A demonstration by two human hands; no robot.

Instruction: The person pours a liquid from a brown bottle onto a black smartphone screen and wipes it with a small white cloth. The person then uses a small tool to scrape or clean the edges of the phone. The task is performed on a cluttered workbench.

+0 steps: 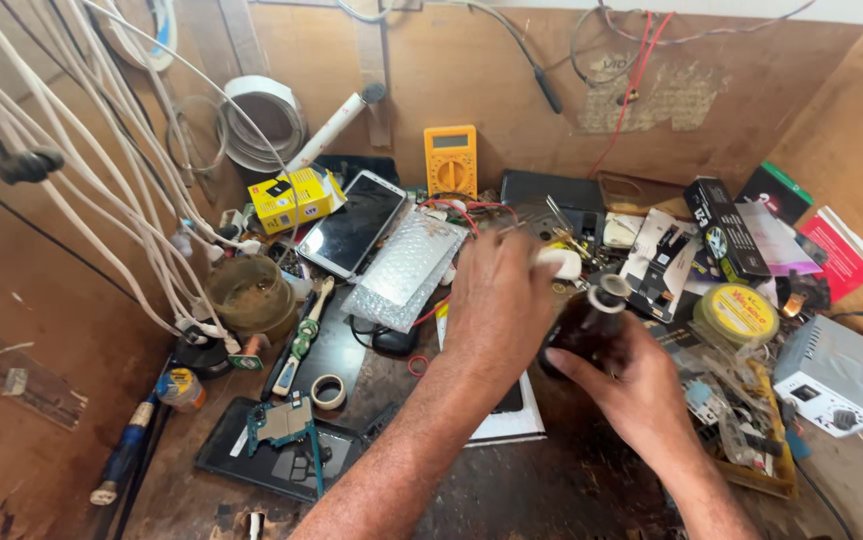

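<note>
At the lower centre of the frame two bare forearms reach up over a cluttered wooden workbench point(571, 490). The right hand point(631, 385), lower right of centre, is wrapped around a small dark bottle point(581, 330), tilted with its open neck toward the upper right, fingers pressed around its body. Just left of it the left hand point(499, 300) is curled, its fingertips pinching a small white piece point(559, 262), probably a cap or wad, right above the bottle's mouth; the exact pinch is hidden behind the knuckles. The step in hand looks like working at the bottle's opening, and the next move calls for a steady bottle and a fine touch at the neck so nothing spills on the parts below. Beneath the hands lies a white-edged flat device point(511, 420). At lower left sits a dark tray with a green circuit board point(286, 425). Farther up are a roll of tape point(328, 390), a bubble-wrap pouch point(406, 268), a smartphone point(353, 222), a yellow solder tin point(736, 312) at right, and a yellow multimeter point(450, 160) against the back wall.
</note>
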